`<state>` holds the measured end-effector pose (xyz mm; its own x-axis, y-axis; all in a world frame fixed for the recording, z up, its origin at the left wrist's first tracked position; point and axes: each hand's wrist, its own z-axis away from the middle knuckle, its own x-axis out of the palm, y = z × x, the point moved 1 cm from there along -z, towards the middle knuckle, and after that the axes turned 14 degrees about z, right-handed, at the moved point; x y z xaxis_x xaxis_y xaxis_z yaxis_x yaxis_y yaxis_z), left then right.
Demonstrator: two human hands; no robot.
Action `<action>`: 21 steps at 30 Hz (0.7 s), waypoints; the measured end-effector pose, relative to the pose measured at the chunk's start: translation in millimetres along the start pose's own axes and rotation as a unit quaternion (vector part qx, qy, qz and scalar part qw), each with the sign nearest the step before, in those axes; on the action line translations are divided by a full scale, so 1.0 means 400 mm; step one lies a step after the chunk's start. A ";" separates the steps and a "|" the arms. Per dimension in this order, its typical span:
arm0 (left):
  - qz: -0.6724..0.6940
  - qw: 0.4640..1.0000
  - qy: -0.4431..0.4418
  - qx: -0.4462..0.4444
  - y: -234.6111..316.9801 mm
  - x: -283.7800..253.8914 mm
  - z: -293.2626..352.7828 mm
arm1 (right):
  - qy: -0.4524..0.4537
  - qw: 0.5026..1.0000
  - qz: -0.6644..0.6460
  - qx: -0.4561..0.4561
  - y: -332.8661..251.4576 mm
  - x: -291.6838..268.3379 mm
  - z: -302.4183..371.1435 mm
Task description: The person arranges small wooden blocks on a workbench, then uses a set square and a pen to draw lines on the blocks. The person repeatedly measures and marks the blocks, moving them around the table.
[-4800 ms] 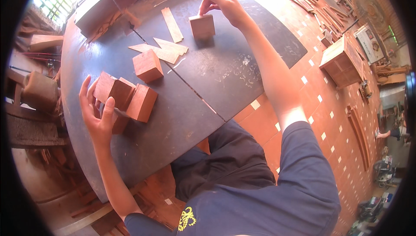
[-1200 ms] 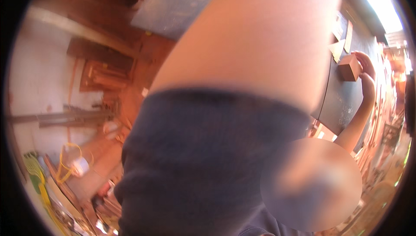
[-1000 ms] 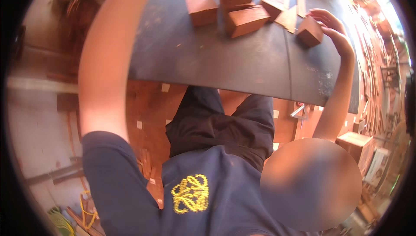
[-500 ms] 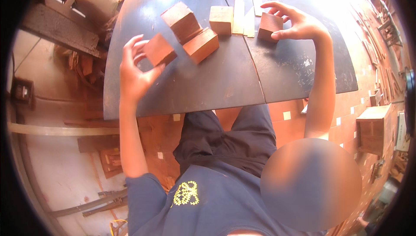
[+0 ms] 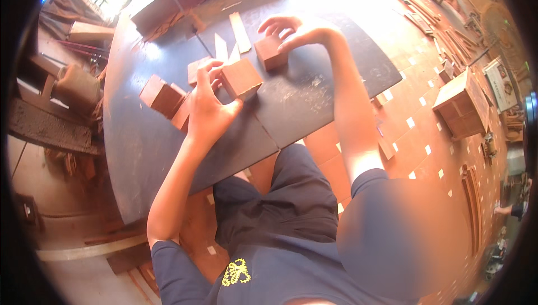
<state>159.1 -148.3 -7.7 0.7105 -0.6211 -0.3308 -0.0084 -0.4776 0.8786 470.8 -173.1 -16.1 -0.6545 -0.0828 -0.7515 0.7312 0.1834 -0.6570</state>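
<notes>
My left hand is closed round a reddish-brown wooden block, thumb on the near side and fingers behind. To its right, my right hand has its thumb and fingers about a second wooden block, a small gap away from the first. Left of my left hand lie another wooden block and one more block, partly covered by the hand. Behind my left fingers a paler block is partly hidden. Thin light wood strips lie beyond the held blocks.
The dark table has a seam and chalk-like marks near its right side. A wooden box stands on the tiled floor at the right, with long wood pieces behind it. Machinery stands close to the table's left edge.
My left hand has carried its block rightward past the other blocks, close to the block in my right hand. The whole view has turned; my right hand keeps its grip.
</notes>
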 end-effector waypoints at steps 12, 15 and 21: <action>-0.033 0.997 -0.014 0.062 -0.043 0.048 -0.028 | -0.085 0.996 0.027 0.007 -0.086 -0.023 0.055; -0.022 0.996 -0.007 0.091 -0.073 0.057 -0.029 | -0.068 0.993 0.098 0.021 -0.109 -0.020 0.057; -0.001 0.993 -0.029 0.115 -0.084 0.067 -0.042 | -0.047 0.990 0.119 0.066 -0.162 -0.023 0.074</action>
<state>190.1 -138.4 -40.1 0.6697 -0.6511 -0.3573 -0.1716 -0.6037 0.7785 435.1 -213.0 31.9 -0.4447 -0.1435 -0.8841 0.8852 0.0804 -0.4583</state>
